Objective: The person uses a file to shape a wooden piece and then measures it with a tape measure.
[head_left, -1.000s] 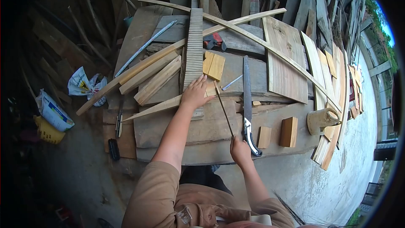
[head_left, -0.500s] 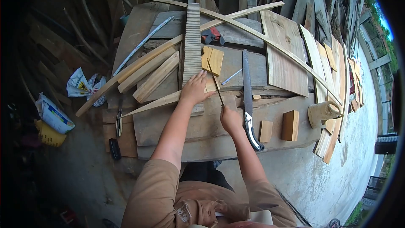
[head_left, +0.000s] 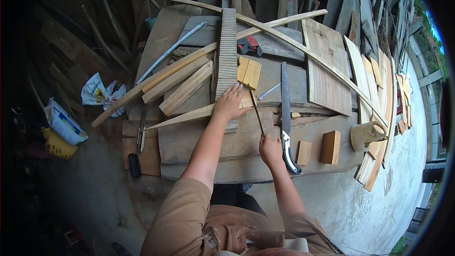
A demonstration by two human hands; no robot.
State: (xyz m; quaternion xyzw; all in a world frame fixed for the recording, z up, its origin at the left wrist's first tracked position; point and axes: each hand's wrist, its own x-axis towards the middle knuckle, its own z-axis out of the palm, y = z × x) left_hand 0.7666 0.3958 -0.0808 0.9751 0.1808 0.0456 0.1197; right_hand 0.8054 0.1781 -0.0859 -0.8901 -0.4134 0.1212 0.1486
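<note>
My left hand lies palm down, fingers stretched out, on the wide end of a tapered wooden piece and near the foot of a long ridged wooden strip. In my right hand is a thin, dark, file-like tool, my fingers closed round its near end. The tool slants away from me across the edge of the tapered piece, just right of my left fingers. Beyond its tip sits a yellowish wood block. A handsaw lies to the right of my right hand.
A pencil-like stick, a red clamp-like tool and small wood blocks lie on the plank table. A tape measure strip and battens are at left. A wooden mallet-like piece stands at the right edge.
My right hand has drawn the thin tool back toward me, its tip now nearer the left fingertips. The left hand stays on the wood. The whole view has shifted slightly.
</note>
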